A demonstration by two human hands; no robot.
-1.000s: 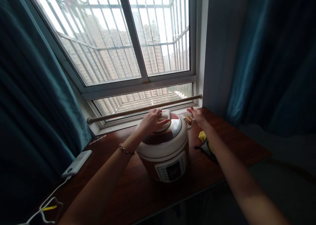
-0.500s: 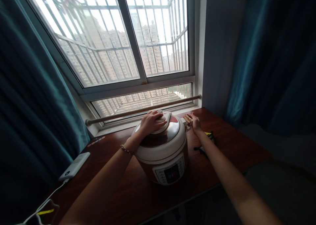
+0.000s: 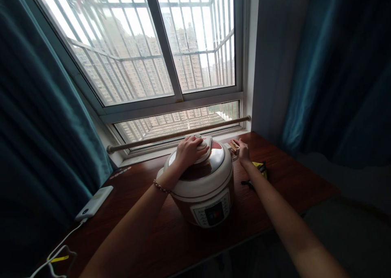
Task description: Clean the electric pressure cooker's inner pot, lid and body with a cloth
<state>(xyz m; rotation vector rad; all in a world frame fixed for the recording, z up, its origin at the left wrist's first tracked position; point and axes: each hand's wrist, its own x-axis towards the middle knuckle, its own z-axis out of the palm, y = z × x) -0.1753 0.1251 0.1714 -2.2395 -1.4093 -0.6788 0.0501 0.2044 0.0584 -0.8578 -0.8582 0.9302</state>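
Note:
An electric pressure cooker [image 3: 204, 192] with a cream and red-brown lid stands on the dark wooden table [image 3: 284, 176] by the window. My left hand [image 3: 188, 151] is closed over the cream lid handle [image 3: 205, 144] on top. My right hand [image 3: 243, 152] reaches past the cooker's far right side, fingers curled against a small tan part [image 3: 234, 146] sticking out near the lid's rim. Whether it grips that part is unclear.
A yellow and black object [image 3: 259, 169] lies on the table right of the cooker. A white power bank [image 3: 94, 203] with a white cable [image 3: 58, 249] sits at the left. A wooden rod [image 3: 152, 139] spans the window sill. Teal curtains hang on both sides.
My right hand drew back from an outstretched reach and now rests curled against the tan part by the lid. My left hand stays on the lid handle.

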